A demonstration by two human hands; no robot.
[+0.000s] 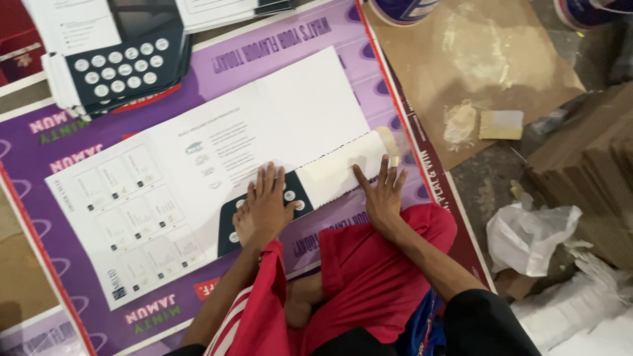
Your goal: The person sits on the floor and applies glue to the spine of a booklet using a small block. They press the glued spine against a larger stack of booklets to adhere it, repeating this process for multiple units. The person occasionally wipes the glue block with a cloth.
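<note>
Pressing a printed sheet flat

Pressing down, the left hand [267, 201] lies fingers spread and released on the white printed sheet [217, 165], which rests on a purple board [59, 138]. Beside it, the right hand [384, 194] flattens the folded flap [343, 170], grasping nothing. Farther off lies a stack of sheets [115, 62].

— What lies under the hands?
— A large white printed sheet [198, 178], flat and slanted across the purple poster, with rows of small pictures at its left end and a dark panel of round white buttons at its near edge.
— And its right end?
— A cream flap [346, 170] is folded along the near right edge, curling up slightly at its tip.
</note>
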